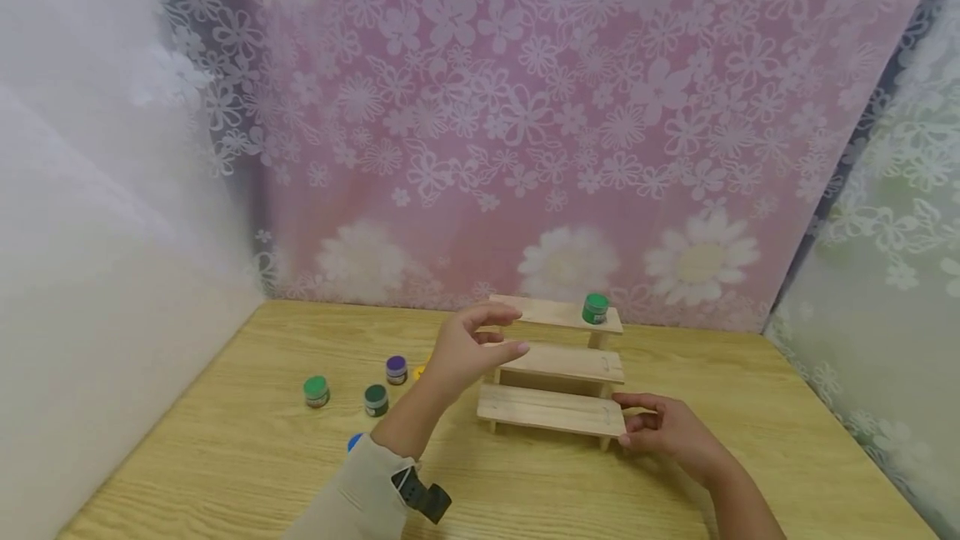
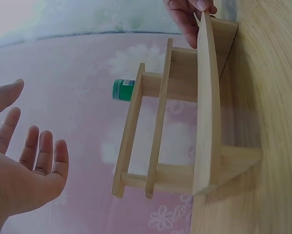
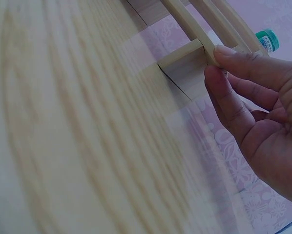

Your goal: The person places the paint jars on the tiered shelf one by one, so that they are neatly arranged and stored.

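Observation:
A small three-step wooden shelf [image 1: 551, 412] stands on the table, with one green paint jar [image 1: 596, 309] on the right of its top step. My right hand [image 1: 671, 436] pinches the right end of the lowest step; the right wrist view shows thumb [image 3: 253, 67] and curled forefinger at that board's corner. My left hand [image 1: 468, 352] overlaps the shelf's left side in the head view. In the left wrist view, that hand [image 2: 26, 178] is apart from the shelf, its fingers spread and its palm bare.
Left of the shelf stand a green jar [image 1: 317, 392], a dark green jar [image 1: 377, 400] and a purple jar [image 1: 397, 370]. A blue lid [image 1: 356, 442] and a yellow thing [image 1: 419, 372] are partly hidden by the left arm. A floral curtain [image 1: 525, 123] hangs behind the table.

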`<state>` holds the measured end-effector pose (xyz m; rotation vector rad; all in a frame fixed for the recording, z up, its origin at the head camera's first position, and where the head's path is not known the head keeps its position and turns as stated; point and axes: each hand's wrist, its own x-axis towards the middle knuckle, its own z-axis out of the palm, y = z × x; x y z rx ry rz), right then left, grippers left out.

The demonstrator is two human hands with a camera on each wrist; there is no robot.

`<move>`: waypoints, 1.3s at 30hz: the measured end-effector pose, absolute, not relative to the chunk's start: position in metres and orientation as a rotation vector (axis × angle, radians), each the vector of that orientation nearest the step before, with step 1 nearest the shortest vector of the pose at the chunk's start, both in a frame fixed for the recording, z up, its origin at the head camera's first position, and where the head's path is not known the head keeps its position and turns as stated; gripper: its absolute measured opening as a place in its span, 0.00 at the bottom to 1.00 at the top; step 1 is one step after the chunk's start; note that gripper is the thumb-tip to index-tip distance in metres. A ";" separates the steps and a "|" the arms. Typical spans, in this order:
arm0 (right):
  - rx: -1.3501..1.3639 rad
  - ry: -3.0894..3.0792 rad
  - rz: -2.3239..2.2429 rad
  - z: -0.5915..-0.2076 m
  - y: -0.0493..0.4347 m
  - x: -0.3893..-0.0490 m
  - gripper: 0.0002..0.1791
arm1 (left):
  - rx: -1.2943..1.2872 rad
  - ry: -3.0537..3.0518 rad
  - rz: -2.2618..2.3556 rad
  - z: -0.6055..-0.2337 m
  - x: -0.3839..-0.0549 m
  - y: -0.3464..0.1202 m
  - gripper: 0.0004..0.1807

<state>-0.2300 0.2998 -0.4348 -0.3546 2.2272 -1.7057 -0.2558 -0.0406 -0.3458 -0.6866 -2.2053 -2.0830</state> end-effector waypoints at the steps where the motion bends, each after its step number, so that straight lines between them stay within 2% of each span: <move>1: -0.359 2.227 -1.705 -0.434 0.299 -0.230 0.40 | -0.679 -2.211 -2.083 -0.347 -0.254 -0.044 0.21; 10: -0.362 2.221 -1.707 -0.437 0.298 -0.230 0.41 | -0.540 -2.242 -2.120 -0.356 -0.240 -0.076 0.24; 24: -0.368 2.197 -1.715 -0.437 0.298 -0.229 0.41 | -0.404 -2.245 -2.115 -0.365 -0.227 -0.114 0.22; 39: -0.377 2.203 -1.714 -0.434 0.301 -0.230 0.41 | -0.478 -2.195 -2.159 -0.372 -0.223 -0.135 0.25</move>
